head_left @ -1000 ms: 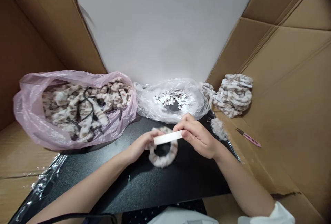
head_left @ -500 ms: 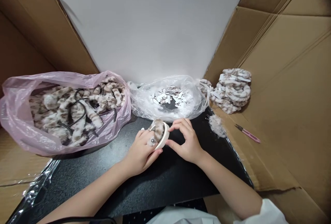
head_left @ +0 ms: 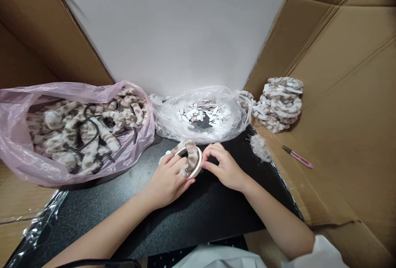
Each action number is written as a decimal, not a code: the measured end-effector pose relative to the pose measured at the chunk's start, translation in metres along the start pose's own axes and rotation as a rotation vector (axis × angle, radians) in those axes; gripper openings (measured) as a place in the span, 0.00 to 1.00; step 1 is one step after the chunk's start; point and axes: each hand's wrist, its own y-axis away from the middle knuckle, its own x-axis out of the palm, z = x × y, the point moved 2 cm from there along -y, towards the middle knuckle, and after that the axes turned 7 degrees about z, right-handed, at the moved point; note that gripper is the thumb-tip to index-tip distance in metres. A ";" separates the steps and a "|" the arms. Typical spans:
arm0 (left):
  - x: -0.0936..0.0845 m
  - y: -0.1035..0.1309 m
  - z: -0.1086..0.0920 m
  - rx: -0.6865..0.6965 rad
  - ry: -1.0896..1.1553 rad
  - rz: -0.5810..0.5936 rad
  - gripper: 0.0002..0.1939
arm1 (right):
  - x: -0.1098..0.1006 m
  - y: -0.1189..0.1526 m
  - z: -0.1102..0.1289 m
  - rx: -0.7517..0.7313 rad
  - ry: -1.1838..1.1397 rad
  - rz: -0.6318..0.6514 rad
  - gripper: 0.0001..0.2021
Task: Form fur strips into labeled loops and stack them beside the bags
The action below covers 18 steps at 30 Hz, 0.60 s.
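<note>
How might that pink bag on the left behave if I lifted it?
The pink bag would probably flop and crumple, since its thin plastic lies in soft folds. Its load may shift, because the furry pieces inside lie in a loose jumble. Some could spill if it tilted, as the mouth gapes open.

A black tabletop [head_left: 216, 212] bears a pink bag [head_left: 14, 130], clear bag [head_left: 171, 123] and fluff [head_left: 260, 148].
</note>
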 end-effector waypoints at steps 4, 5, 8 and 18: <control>-0.005 -0.004 0.000 -0.039 0.028 0.063 0.15 | -0.006 0.003 0.010 0.018 0.021 0.187 0.08; -0.006 -0.004 0.001 -0.051 0.042 0.078 0.15 | -0.006 0.004 0.015 0.010 -0.002 0.260 0.09; -0.007 -0.003 0.004 -0.091 0.121 0.153 0.16 | -0.006 0.007 0.023 -0.016 -0.126 0.454 0.10; -0.012 0.000 0.025 -0.067 0.405 0.213 0.16 | -0.031 0.024 0.002 0.245 -0.473 0.438 0.19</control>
